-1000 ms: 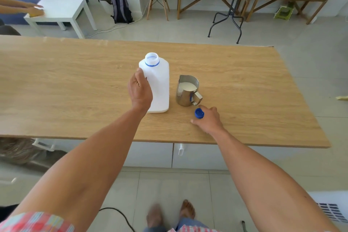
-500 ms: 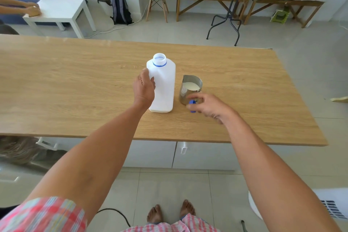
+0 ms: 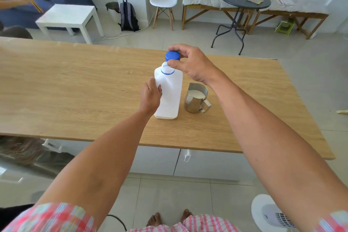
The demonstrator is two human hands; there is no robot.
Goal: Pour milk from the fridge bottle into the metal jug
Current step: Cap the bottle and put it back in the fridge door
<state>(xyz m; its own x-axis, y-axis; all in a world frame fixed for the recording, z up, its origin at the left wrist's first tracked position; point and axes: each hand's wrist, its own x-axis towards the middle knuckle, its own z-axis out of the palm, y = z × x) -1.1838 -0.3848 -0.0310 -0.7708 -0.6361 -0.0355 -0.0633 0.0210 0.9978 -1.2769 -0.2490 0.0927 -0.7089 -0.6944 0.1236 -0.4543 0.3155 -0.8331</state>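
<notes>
**Capping the bottle: where it could slip**

The wooden counter (image 3: 75, 84) carries everything, and a knock here would spill across it. The white milk bottle (image 3: 170, 96) stands upright near the middle, with the left hand (image 3: 150, 96) curled round its near side to steady it. If that grip loosens while the cap is twisted on, the tall bottle could rock or tip to the right.

The metal jug (image 3: 196, 98) stands just beside the bottle on that side, with milk showing inside it, so the pour looks done. Its handle points toward the person. The right forearm passes over it, and a dropped elbow or a tipping bottle could knock it and spill the milk.

The right hand (image 3: 190, 64) pinches the blue cap (image 3: 172, 56) between thumb and fingertips, just above the open neck and not seated. Set down askew, it could cross-thread or slip from the fingers.
</notes>
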